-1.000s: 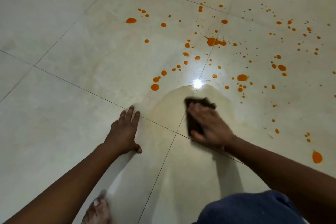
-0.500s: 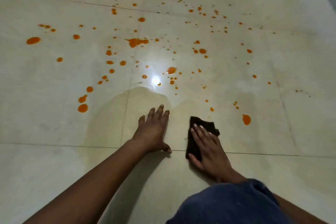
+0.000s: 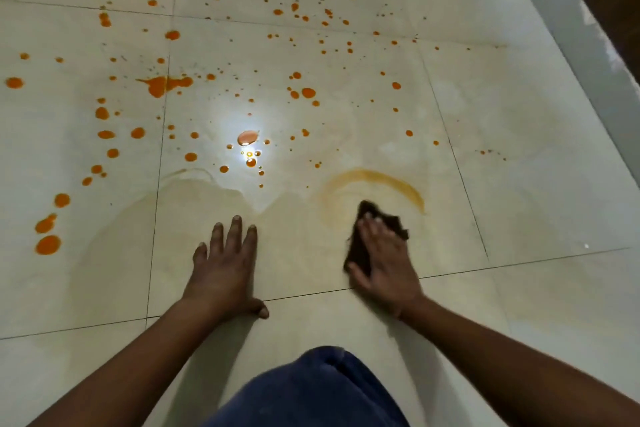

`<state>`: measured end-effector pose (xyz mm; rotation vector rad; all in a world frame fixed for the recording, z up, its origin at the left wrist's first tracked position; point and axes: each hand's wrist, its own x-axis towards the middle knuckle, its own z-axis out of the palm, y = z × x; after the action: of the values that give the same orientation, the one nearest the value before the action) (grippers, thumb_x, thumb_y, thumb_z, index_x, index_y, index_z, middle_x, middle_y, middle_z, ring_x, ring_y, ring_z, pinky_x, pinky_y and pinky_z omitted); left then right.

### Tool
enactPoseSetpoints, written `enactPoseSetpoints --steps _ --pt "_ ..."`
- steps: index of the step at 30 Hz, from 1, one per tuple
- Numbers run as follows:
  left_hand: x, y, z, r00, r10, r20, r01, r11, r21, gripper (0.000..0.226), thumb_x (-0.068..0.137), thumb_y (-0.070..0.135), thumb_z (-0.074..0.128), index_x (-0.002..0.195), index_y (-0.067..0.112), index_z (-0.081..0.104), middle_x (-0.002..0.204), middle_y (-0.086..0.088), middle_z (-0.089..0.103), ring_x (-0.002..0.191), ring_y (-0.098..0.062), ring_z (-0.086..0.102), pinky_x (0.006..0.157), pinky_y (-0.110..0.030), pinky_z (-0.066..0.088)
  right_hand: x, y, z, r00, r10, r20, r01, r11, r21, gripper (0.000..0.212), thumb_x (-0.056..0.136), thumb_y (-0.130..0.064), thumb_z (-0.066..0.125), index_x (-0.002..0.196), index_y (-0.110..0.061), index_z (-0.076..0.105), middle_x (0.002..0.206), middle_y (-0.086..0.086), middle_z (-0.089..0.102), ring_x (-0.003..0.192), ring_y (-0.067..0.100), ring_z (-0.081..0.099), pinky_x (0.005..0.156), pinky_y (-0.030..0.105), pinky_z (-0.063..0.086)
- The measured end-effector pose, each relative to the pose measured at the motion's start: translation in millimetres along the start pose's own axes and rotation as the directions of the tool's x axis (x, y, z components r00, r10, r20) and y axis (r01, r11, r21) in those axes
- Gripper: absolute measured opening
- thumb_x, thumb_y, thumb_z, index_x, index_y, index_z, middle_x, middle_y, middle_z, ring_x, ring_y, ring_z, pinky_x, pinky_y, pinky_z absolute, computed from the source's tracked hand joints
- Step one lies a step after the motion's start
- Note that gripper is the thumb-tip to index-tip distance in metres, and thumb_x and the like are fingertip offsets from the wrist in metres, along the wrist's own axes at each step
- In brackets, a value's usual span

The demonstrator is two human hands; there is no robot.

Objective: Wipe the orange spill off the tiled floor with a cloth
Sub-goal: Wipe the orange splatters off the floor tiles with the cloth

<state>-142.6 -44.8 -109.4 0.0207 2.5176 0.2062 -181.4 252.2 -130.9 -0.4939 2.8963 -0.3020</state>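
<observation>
I am pressing the cloth (image 3: 358,253) flat against the tiled floor (image 3: 519,191) with my right hand (image 3: 384,267). Its fingers (image 3: 372,229) are lying straight and slightly spread on top of it, not curling round it, and the thumb is lying along the cloth's near-left edge. The cloth is a dark, soft, crumpled wad. Its long axis is running away from me and leaning a little right, and ragged corners are sticking out past my fingertips. My left hand (image 3: 225,270) is resting well to the left of the cloth, palm down, fingers (image 3: 235,232) straight and close together, bracing me on the tile and holding nothing.

For the coming stroke, what counts is that the orange spill (image 3: 162,84) is lying almost wholly beyond the cloth and to its left. Just beyond the cloth a thin orange smear (image 3: 381,178) is arching over it, from far left round to far right. Farther beyond and leftward, round glossy drops are beading on the tile, and the biggest splat is sitting far off to the cloth's upper left. Since the right hand is the one on the cloth, I judge it should be pushing forward and then sweeping left.

The tile is smooth, pale and shiny, throwing back a lamp glare (image 3: 247,149) beyond and left of the cloth. On so slick a surface the liquid is likely to smear rather than lift.
</observation>
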Motion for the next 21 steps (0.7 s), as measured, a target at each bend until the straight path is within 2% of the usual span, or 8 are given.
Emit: enactPoseSetpoints --steps 3,7,9,11,14,17,19,21 --pt "0.3 -4.2 5.8 1.0 0.008 -0.022 -0.008 1.0 -0.028 0.146 0.05 0.079 0.07 0.149 0.023 -0.022 0.156 -0.008 -0.033 0.146 -0.035 -0.02 0.118 -0.053 0.009 96.0 -9.7 -22.8 0.897 0.437 -0.069 -0.435 0.9 0.036 0.077 0.097 -0.051 0.041 0.156 -0.008 0.016 0.165 0.011 0.012 0.152 0.025 0.008 0.121 0.042 0.012" --pt "1.2 -6.9 10.2 1.0 0.005 -0.028 -0.007 0.999 -0.054 0.147 0.049 0.08 0.07 0.148 0.025 -0.022 0.155 -0.005 -0.034 0.146 -0.032 -0.021 0.118 -0.051 0.007 54.1 -70.5 23.5 0.989 -0.136 0.058 0.137 0.991 -0.004 0.082 0.089 -0.052 0.046 0.157 -0.016 0.018 0.165 0.005 0.013 0.152 0.021 0.01 0.12 0.041 0.012" --pt "0.9 -2.3 5.5 1.0 -0.015 -0.02 0.014 0.998 -0.067 0.147 0.051 0.075 0.074 0.149 0.024 -0.023 0.154 -0.005 -0.036 0.145 -0.033 -0.023 0.118 -0.052 0.005 -8.4 -31.8 15.5 0.982 -0.179 0.054 0.178 0.984 0.018 0.085 0.084 -0.053 0.048 0.156 -0.017 0.022 0.164 0.003 0.016 0.151 0.021 0.017 0.117 0.046 0.021" --pt "2.6 3.6 1.5 0.999 -0.034 0.004 0.035 0.997 -0.07 0.148 0.051 0.07 0.078 0.148 0.022 -0.022 0.154 -0.007 -0.036 0.144 -0.036 -0.024 0.118 -0.054 0.004 -5.6 21.8 -2.7 0.991 0.117 -0.064 -0.114 0.992 0.048 0.081 0.087 -0.05 0.047 0.155 -0.011 0.026 0.162 0.007 0.021 0.15 0.025 0.02 0.118 0.047 0.022" --pt "7.4 8.1 3.4 0.998 -0.056 0.025 0.058 0.995 -0.076 0.149 0.049 0.066 0.082 0.148 0.021 -0.021 0.154 -0.008 -0.036 0.143 -0.038 -0.025 0.117 -0.057 0.003 88.1 21.1 -30.8 0.828 0.551 -0.104 -0.547 0.834 0.069 0.077 0.095 -0.047 0.044 0.155 -0.004 0.02 0.162 0.016 0.021 0.15 0.029 0.016 0.12 0.045 0.016" --pt "10.0 1.6 9.7 0.999 -0.049 -0.011 0.048 0.996 -0.07 0.149 0.049 0.068 0.081 0.148 0.022 -0.021 0.154 -0.007 -0.035 0.144 -0.037 -0.024 0.117 -0.055 0.004 119.4 -71.5 7.5 0.993 0.103 -0.048 -0.102 0.994 0.032 0.079 0.089 -0.047 0.05 0.155 -0.01 0.024 0.162 0.011 0.023 0.15 0.025 0.016 0.12 0.04 0.012" --pt "4.6 1.1 8.4 0.999 -0.029 -0.024 0.027 0.997 -0.071 0.147 0.051 0.07 0.079 0.149 0.023 -0.021 0.155 -0.006 -0.034 0.145 -0.035 -0.023 0.118 -0.053 0.005 65.4 -91.0 23.8 0.982 -0.186 0.025 0.185 0.982 0.027 0.081 0.086 -0.052 0.046 0.155 -0.016 0.024 0.164 0.004 0.018 0.151 0.02 0.014 0.119 0.04 0.016" --pt "0.8 0.4 5.8 0.999 -0.024 -0.049 0.019 0.995 -0.101 0.146 0.052 0.069 0.079 0.149 0.025 -0.02 0.156 -0.004 -0.034 0.146 -0.033 -0.022 0.119 -0.051 0.005 19.0 -50.4 11.3 0.966 -0.255 0.052 0.253 0.967 0.037 0.082 0.084 -0.053 0.048 0.153 -0.014 0.031 0.162 0.003 0.017 0.15 0.022 0.021 0.117 0.045 0.026"
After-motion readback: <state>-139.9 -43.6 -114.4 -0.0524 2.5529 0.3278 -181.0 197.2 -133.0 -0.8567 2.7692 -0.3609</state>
